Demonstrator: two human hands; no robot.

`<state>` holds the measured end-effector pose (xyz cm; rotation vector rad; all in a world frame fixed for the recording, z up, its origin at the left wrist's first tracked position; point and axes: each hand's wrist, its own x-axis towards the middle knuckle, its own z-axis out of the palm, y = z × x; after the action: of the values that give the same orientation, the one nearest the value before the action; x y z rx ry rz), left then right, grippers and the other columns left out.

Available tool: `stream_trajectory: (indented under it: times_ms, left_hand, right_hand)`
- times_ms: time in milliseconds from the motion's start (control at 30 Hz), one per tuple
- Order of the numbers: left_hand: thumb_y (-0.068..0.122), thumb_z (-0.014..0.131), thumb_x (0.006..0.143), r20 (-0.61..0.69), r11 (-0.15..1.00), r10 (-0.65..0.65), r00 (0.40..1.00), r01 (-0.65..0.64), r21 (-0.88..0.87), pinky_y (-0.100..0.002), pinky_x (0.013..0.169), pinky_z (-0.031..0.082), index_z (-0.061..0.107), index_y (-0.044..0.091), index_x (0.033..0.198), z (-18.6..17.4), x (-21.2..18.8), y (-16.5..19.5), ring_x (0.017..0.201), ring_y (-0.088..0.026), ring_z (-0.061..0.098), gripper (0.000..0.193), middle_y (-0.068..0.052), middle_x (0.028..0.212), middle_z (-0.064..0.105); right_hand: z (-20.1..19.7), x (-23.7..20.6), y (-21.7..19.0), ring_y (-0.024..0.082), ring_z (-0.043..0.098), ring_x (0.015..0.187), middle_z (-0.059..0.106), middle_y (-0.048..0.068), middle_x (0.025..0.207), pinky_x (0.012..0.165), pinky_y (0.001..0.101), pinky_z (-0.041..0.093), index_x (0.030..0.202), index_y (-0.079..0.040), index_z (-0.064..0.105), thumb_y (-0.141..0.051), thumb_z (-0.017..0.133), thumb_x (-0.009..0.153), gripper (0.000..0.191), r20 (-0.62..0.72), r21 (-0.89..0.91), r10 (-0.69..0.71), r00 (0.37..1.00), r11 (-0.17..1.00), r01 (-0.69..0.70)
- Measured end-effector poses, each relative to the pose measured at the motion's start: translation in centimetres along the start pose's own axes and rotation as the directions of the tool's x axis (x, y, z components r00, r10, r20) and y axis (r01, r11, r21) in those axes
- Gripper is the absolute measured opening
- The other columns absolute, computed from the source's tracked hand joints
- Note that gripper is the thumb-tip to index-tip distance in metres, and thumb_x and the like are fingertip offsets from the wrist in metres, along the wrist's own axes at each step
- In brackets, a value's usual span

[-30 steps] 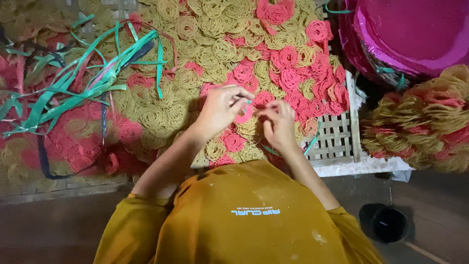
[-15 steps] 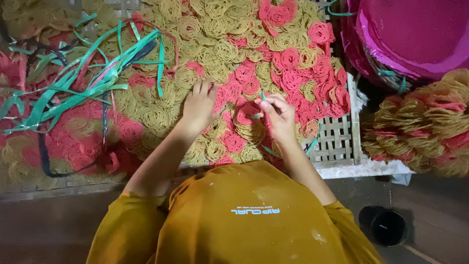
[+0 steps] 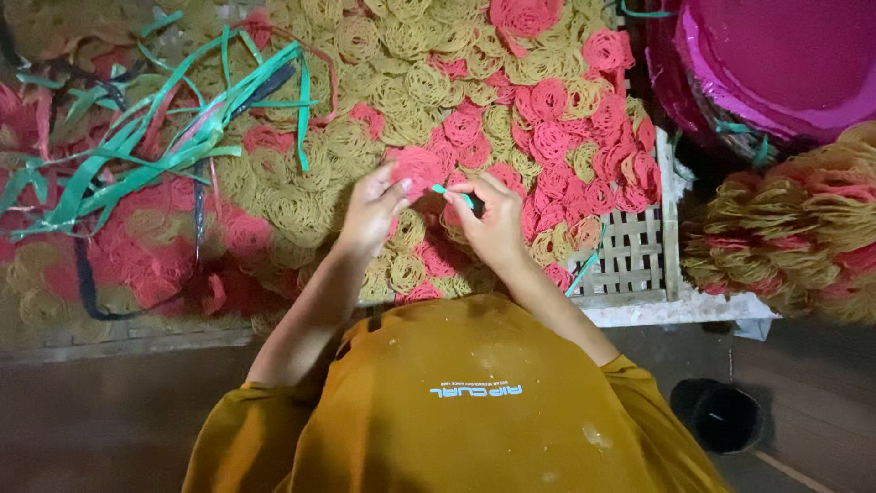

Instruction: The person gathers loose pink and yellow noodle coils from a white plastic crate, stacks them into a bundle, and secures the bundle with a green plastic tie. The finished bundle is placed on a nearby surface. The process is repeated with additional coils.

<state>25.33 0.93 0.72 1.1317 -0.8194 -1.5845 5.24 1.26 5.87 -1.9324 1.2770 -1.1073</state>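
Over woven tray (image 3: 639, 265), fingers (image 3: 461, 196) pinching green strip (image 3: 453, 193)

Things we cannot see all of

The green strip (image 3: 453, 193) is mostly hidden between the left hand (image 3: 372, 212) and the right hand (image 3: 493, 222), so only a short bit shows; the fingertips of both hands cover each other, so how tight each grip is cannot be told; the pink bowl (image 3: 776, 64) is cut off by the top and right edges; the bundle of pink and yellow coils (image 3: 803, 233) runs off the right edge; the woven tray (image 3: 630, 260) is nearly all buried under noodle rounds; the dark cup (image 3: 721, 415) is too dim to tell what is inside.
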Motion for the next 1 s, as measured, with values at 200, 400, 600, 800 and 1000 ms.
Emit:
stream_trajectory:
  times_ms: [200,400,600,800,1000]
  left_hand:
    - [0.016,0.057,0.102,0.012,0.986,-0.090,0.996,0.091,-0.138,-0.040,0.106,0.051,0.040,-0.004,0.152,0.2,-0.4,-2.9,0.125,-0.022,0.060,0.057,-0.015,0.143,0.059]
    - [0.016,0.058,0.102,0.021,0.996,-0.056,0.998,0.057,-0.072,-0.036,0.102,0.051,0.044,-0.003,0.152,0.8,-0.8,-3.2,0.119,-0.017,0.061,0.055,-0.011,0.137,0.063]
    - [0.014,0.058,0.103,0.038,1.000,-0.006,0.999,0.006,0.005,-0.033,0.098,0.053,0.045,-0.004,0.150,1.3,-0.9,-3.5,0.118,-0.013,0.061,0.053,-0.009,0.137,0.063]
    - [0.012,0.057,0.103,0.048,1.000,-0.002,0.999,0.001,0.018,-0.032,0.095,0.055,0.043,-0.006,0.151,1.4,-0.6,-3.4,0.115,-0.014,0.062,0.053,-0.011,0.136,0.063]
    - [0.012,0.055,0.103,0.051,0.990,0.043,0.998,-0.050,0.135,-0.031,0.097,0.056,0.042,-0.005,0.150,1.3,-0.7,-3.3,0.116,-0.014,0.065,0.052,-0.010,0.136,0.063]
  right_hand:
    - [0.6,-0.2,-0.2,0.020,0.063,0.070,0.066,0.010,0.083,0.063,0.0310,0.048,0.098,-0.002,0.074,-0.006,0.079,0.092,0.009,-0.022,-0.056,-0.066,0.998,0.996,0.065]
    - [0.4,-0.8,0.3,0.025,0.065,0.076,0.067,0.011,0.089,0.068,0.0349,0.051,0.098,-0.003,0.071,-0.005,0.079,0.092,0.010,-0.059,-0.134,-0.174,0.983,0.977,0.165]
    - [0.4,-0.9,1.0,0.028,0.064,0.077,0.067,0.010,0.089,0.072,0.0384,0.047,0.096,-0.006,0.070,-0.006,0.081,0.089,0.013,-0.072,-0.247,-0.258,0.963,0.940,0.234]
    - [0.4,-1.2,1.2,0.023,0.062,0.072,0.068,0.008,0.085,0.069,0.0375,0.043,0.096,-0.008,0.072,-0.008,0.082,0.088,0.013,-0.030,-0.300,-0.304,0.952,0.912,0.281]
    - [0.4,-0.7,1.3,0.020,0.064,0.069,0.071,0.007,0.085,0.065,0.0341,0.045,0.097,-0.008,0.074,-0.009,0.079,0.092,0.007,-0.012,-0.211,-0.212,0.977,0.956,0.205]
